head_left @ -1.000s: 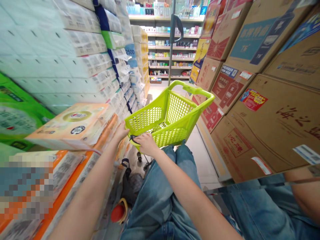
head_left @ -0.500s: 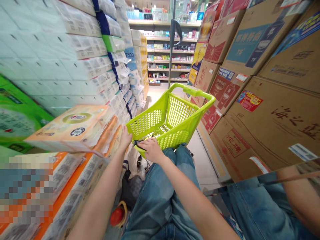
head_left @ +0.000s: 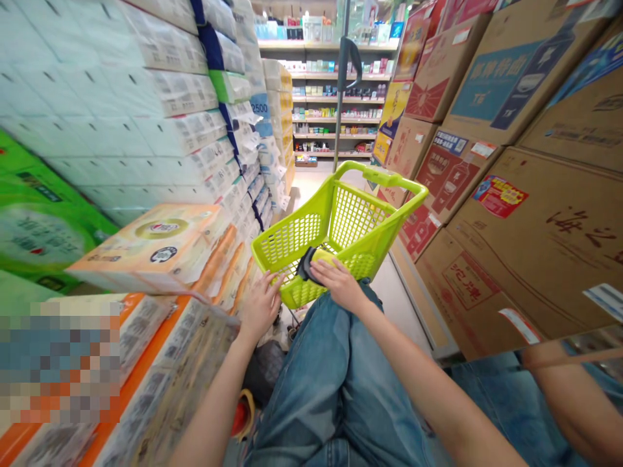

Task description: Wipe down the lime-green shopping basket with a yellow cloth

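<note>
Our left hand [head_left: 260, 306] is open, just off the green cart [head_left: 311, 237], and our right hand [head_left: 338, 283] lies open on its near rim beside a dark strap [head_left: 305, 266]. With neither hand closed, the cart could roll away, and a careless bump could topple the tissue packs [head_left: 146, 243] beside it.

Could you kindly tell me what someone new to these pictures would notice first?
The lime-green shopping trolley catches the eye first, in the middle of the aisle, with the person's right hand on its near rim and the left hand beside it. Wrapped tissue packs are stacked high along the left, and printed cardboard cartons wall the right. Lit shelves of goods close the far end.
</note>
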Demonstrator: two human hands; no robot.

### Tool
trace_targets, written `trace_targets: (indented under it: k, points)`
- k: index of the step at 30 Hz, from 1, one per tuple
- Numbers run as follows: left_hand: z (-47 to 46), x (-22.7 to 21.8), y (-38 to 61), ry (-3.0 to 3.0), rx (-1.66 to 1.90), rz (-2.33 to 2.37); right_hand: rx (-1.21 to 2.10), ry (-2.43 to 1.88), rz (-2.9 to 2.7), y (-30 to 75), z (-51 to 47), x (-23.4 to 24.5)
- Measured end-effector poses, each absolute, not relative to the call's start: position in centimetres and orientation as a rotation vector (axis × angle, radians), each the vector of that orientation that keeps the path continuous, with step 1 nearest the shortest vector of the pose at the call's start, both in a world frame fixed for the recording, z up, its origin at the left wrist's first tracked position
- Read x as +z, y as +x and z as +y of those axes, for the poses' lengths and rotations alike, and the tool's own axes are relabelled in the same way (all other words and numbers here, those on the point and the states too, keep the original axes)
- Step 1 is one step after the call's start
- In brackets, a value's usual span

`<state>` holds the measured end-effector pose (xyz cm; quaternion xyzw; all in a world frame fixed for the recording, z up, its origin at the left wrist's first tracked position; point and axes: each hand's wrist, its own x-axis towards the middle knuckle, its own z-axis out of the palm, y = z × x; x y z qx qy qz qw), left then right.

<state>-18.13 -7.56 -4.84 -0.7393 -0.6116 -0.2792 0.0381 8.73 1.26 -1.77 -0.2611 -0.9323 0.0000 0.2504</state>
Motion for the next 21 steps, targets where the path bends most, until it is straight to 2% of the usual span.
trace_targets:
  k: [4,7,10,14,18,21]
  points:
    - [-8.6,-4.0,-15.8,-2.214,-0.684,-1.878,-0.077,-1.15,-2.307,13.9,5.3,-0.3]
    - [-9.7,-4.0,-13.5,-2.13,-0.682,-1.911,-0.027,-1.318,-2.206,12.2,5.1,0.1]
    - [-10.4,-4.1,-11.7,-2.013,-0.638,-2.006,0.047,-1.274,-2.246,6.2,1.4,-0.8]
    - [-10.5,-4.3,-11.0,-1.965,-0.603,-2.066,0.145,-1.007,-2.393,-0.3,-3.6,-2.0]
    - [-10.5,-4.2,-11.2,-1.975,-0.613,-2.058,0.133,-0.897,-2.479,2.2,-2.0,-1.7]
    - [-10.7,-3.8,-11.1,-1.987,-0.611,-2.057,0.084,-1.063,-2.405,7.9,2.3,-0.7]
